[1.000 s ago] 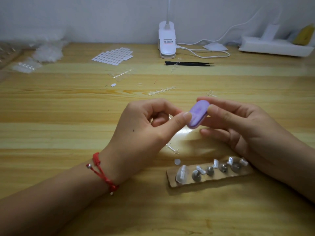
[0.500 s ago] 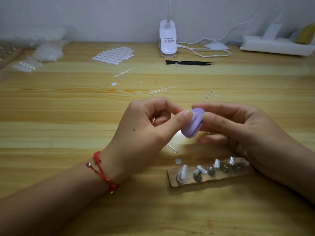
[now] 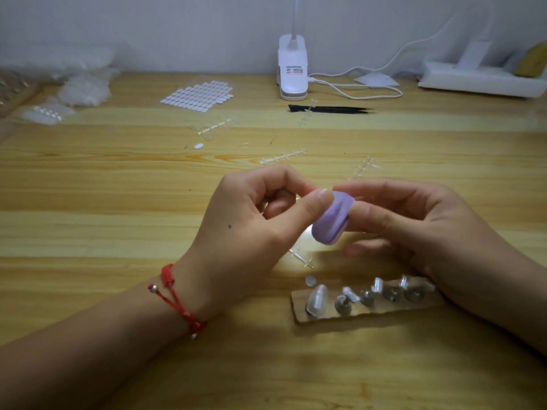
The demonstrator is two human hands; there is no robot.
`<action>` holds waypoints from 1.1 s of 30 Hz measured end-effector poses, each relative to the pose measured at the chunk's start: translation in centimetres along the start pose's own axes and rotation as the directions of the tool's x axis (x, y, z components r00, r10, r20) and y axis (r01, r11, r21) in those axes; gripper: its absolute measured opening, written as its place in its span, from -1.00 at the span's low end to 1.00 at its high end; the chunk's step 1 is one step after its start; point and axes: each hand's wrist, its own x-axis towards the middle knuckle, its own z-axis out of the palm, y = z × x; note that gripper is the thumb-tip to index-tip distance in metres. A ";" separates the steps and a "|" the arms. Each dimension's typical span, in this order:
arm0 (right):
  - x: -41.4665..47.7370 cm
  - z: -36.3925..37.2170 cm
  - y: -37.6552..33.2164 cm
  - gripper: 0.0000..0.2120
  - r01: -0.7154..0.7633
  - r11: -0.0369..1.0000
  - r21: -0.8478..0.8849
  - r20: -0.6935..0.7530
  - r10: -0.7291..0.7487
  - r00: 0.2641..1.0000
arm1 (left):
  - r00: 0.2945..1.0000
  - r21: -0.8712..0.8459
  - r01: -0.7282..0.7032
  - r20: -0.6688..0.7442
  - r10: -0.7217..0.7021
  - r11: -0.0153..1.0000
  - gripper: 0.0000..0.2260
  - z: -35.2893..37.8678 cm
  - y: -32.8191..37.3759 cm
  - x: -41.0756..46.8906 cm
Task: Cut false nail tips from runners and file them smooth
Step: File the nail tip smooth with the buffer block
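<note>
While right hand [image 3: 414, 229] grips purple buffing block [image 3: 331, 223] between thumb and fingers above wooden table [image 3: 118, 202], left hand [image 3: 248, 232] curls, thumb and forefinger pinched together against block's upper end; whether anything sits in pinch, cannot tell. Clear runner [image 3: 282, 156] lies beyond hands, short runner piece [image 3: 302, 258] below block. Clear nail tip [image 3: 316, 300] stands on leftmost peg of cardboard strip [image 3: 381, 311], strip's right end beneath right hand's heel. Red cord bracelet [image 3: 177, 300] on left wrist.

Lying directly on wooden table [image 3: 118, 202], near edge: cardboard strip [image 3: 384, 314]. Resting mid-table: clear runners [image 3: 282, 156]. Sitting further back: sheet of white nail tips [image 3: 196, 96], black tweezers [image 3: 331, 109], white clip lamp [image 3: 293, 72], power strip [image 3: 473, 81] far right.
</note>
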 end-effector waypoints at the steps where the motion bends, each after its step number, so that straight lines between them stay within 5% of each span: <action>1: 0.0 0.0 0.0 -0.71 0.002 1.000 -0.001 -0.001 -0.002 1.000 | 1.000 0.017 -0.001 0.007 0.001 1.000 -0.88 0.0 0.0 0.0; 5: 0.3 -0.3 0.1 -0.74 0.016 0.988 0.151 -0.066 -0.006 0.998 | 1.000 0.018 -0.004 -0.002 0.004 1.000 -0.87 0.0 0.0 -0.1; 9: 0.1 -0.1 0.1 -0.73 -0.015 0.998 0.056 0.019 0.014 1.000 | 1.000 -0.007 0.002 0.009 -0.002 1.000 -0.87 0.0 0.0 0.0; 13: 0.4 -0.3 0.1 -0.75 0.008 0.987 0.158 -0.044 -0.001 0.999 | 1.000 -0.014 0.004 0.022 -0.004 1.000 -0.87 0.0 0.0 -0.1; 33: 0.2 -0.3 0.3 -0.76 0.022 0.995 0.097 -0.010 -0.021 1.000 | 0.999 -0.021 0.020 0.030 -0.019 1.000 -0.84 0.1 0.0 -0.1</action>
